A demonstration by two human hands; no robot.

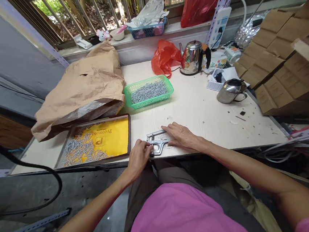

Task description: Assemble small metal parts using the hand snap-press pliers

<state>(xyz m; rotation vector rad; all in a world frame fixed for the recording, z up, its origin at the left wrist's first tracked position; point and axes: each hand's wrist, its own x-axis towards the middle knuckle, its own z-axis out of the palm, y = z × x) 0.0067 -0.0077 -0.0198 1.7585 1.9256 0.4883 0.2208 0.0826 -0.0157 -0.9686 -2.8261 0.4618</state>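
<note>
A silver metal hand tool with an open, looped frame (157, 144) lies at the table's front edge. My right hand (184, 136) spans its right side, fingers along the far bar and thumb at the near one, holding it against the tabletop. At the tool's left end, my left hand (139, 154) has its fingertips pinched together. Whatever is between those fingertips is too small to make out. Left of that hand is a shallow dark-rimmed tray (129, 135) with a yellow sheet and many loose silver screw-like pieces (82, 147).
Beyond the tool stands a green plastic basket (164, 101) full of small metal pieces. A large brown paper bag (87, 76) leans at the left. Farther back are a red plastic bag (164, 56), a kettle (192, 59) and a steel pot (230, 92); cardboard boxes (291, 52) rise at the right.
</note>
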